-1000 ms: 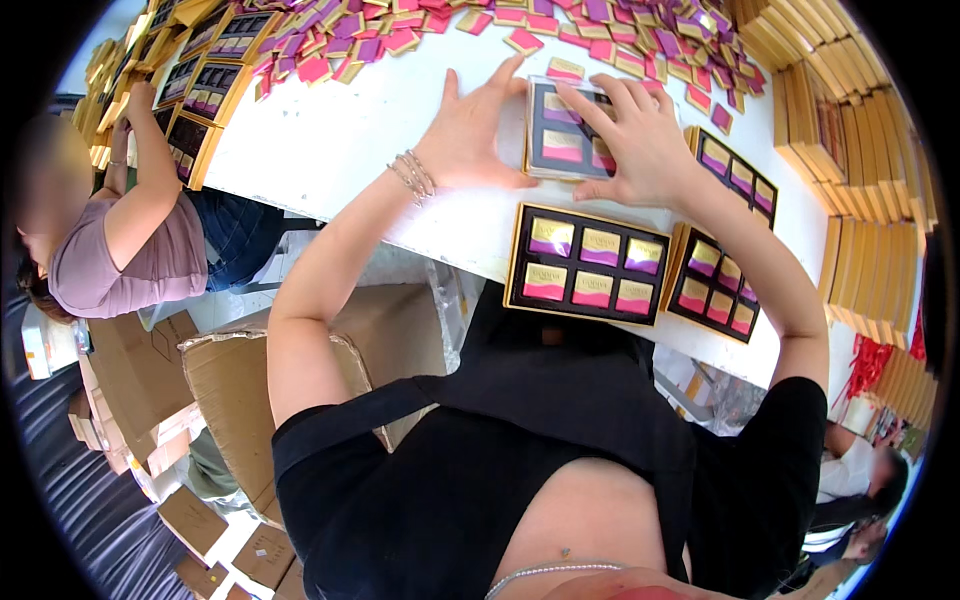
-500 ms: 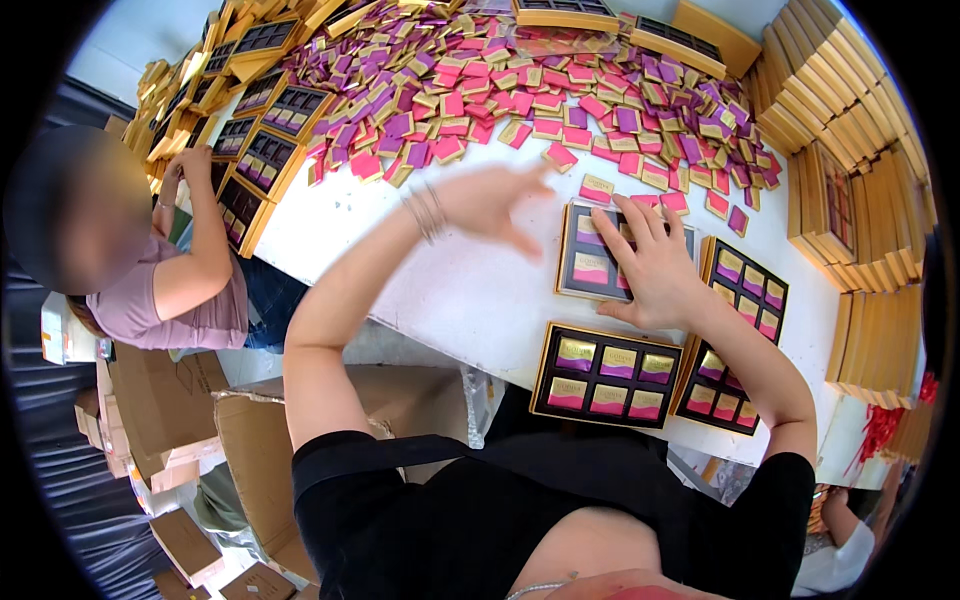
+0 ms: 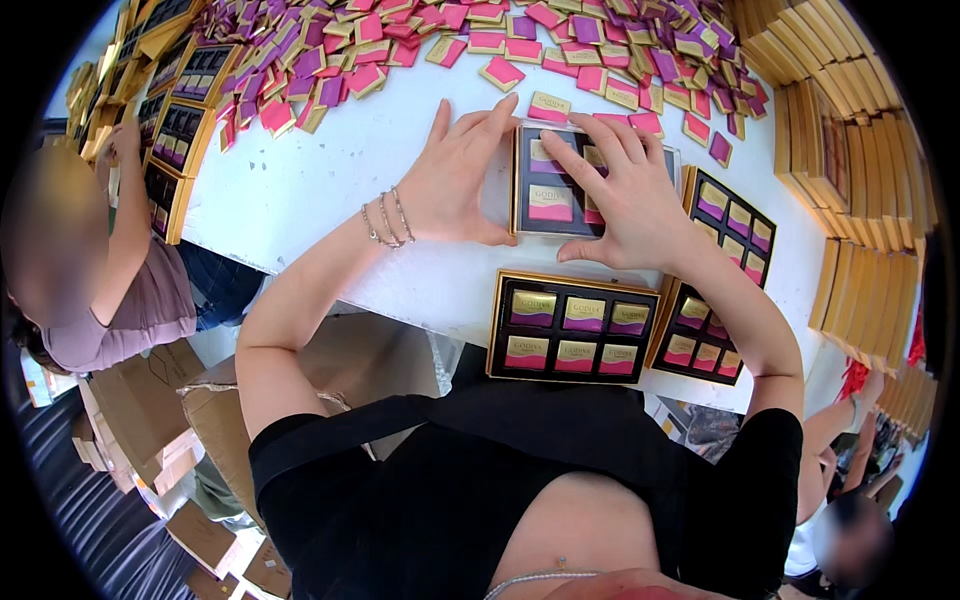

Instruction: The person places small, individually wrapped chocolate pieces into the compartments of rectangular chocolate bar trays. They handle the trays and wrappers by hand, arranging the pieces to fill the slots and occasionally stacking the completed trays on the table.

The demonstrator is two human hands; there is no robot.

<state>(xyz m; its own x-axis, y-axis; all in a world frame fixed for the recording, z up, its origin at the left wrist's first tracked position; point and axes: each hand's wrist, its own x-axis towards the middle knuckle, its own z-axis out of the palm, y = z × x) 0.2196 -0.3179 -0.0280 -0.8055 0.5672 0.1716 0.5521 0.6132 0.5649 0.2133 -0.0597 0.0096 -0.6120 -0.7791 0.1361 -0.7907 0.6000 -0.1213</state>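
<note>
A chocolate box with a transparent lid (image 3: pixel 518 185) lies on the table, with purple-and-gold and pink-and-gold wrapped chocolates in a dark tray. Spread flat over its top is my right hand (image 3: pixel 630 205), palm down, hiding much of the contents. My left hand (image 3: pixel 450 185) is at the box's left side, thumb near the lower corner and fingers stretched by the upper one. In front stands an uncovered box (image 3: pixel 575 333) of wrapped chocolates in two rows. Two more filled boxes, an upper one (image 3: pixel 735 225) and a lower one (image 3: pixel 705 340), are partly under my right forearm.
A large heap of wrapped chocolates (image 3: pixel 400 35) spreads across the far table. Stacked gold boxes (image 3: pixel 865 190) rise at the right. At the left, a person (image 3: pixel 125 290) works beside filled trays (image 3: pixel 178 135). An open carton (image 3: pixel 215 425) stands below the table edge.
My left hand has come down from the air to the left side of the lidded box. My right hand stays on its top. The whole view has shifted.
</note>
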